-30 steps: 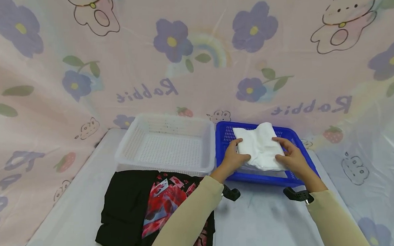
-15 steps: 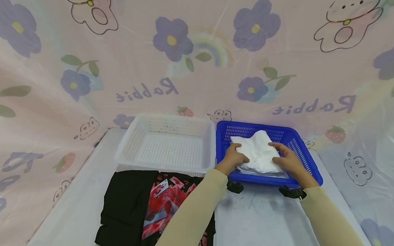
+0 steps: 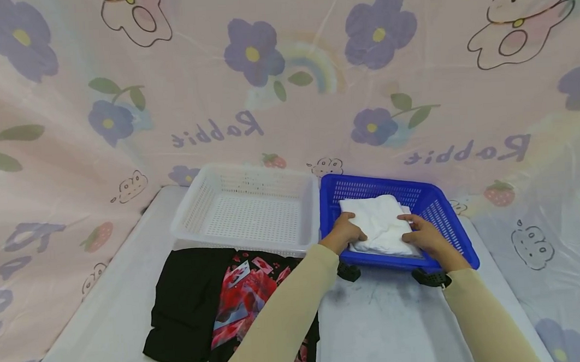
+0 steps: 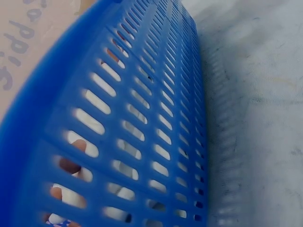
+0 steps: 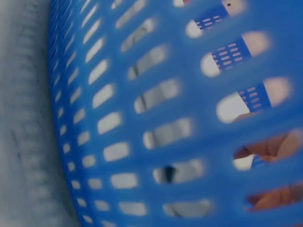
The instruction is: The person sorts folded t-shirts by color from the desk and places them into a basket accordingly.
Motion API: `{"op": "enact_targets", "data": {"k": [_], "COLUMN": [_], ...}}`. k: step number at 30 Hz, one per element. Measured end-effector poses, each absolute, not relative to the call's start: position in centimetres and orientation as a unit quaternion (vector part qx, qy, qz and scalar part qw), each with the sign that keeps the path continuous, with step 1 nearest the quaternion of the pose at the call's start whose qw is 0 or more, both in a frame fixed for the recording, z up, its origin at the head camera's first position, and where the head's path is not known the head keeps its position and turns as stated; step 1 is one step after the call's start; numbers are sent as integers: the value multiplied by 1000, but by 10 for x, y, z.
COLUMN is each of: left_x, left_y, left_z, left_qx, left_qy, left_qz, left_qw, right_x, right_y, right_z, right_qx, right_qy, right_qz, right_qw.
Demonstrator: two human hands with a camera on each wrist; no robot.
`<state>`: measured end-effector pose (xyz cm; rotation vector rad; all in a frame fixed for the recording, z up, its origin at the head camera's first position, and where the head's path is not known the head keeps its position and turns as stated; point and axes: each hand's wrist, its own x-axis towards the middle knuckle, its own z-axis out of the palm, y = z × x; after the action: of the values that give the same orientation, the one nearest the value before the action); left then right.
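inside the blue basket [image 3: 452,221], at the right of the table [image 3: 381,329], a folded white cloth [image 3: 378,223] lies roughly flat, nearer the front wall than the back. a further white edge shows beside its far right corner. the left hand [image 3: 344,232] grips the left edge of the cloth; its thumb and forefinger are bent and stand a little apart on that edge. the right hand [image 3: 427,236] holds the opposite edge in like manner, thumb toward the front, forefinger toward the back. the remaining fingers of both hands are mostly hidden. both wrist views face the slotted walls of the blue basket; white material and parts of fingers are visible through the slots.

to the left, just beside the blue basket, stands a white basket [image 3: 257,213] with a perforated floor. in front of it lie a folded black garment [image 3: 190,306] and a red-and-black floral garment [image 3: 239,296], side by side and touching. behind both baskets hangs a pale backdrop [image 3: 311,125] printed with purple flowers and rabbits.
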<state>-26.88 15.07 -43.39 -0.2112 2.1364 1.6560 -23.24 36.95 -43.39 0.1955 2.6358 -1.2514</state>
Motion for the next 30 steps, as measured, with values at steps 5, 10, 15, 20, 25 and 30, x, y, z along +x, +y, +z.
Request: {"op": "enact_targets", "data": {"k": [5, 10, 15, 20, 25, 30], "left_x": [-267, -265, -259, -251, -238, -223], "left_y": [152, 151, 144, 132, 113, 85], "left_z": [-430, -425, -412, -403, -393, -383], "left_qx": [-83, -82, -62, -15, 39, 97], "left_qy": [776, 788, 794, 797, 759, 701], "left_qz": [596, 598, 597, 596, 640, 690], "left_qw": [189, 122, 96, 94, 117, 152], "right_x": [-231, -226, -213, -197, -179, -161], "right_y": [367, 362, 354, 342, 325, 304], "right_z": [-430, -420, -399, -382, -370, -364], "right_qx": [62, 59, 52, 27, -5, -40], "right_qy": [905, 913, 916, 910, 906, 876], "right_qz": [-414, -404, -394, -407, -416, -475], "right_qw": [82, 17, -54, -76, -80, -75]}}
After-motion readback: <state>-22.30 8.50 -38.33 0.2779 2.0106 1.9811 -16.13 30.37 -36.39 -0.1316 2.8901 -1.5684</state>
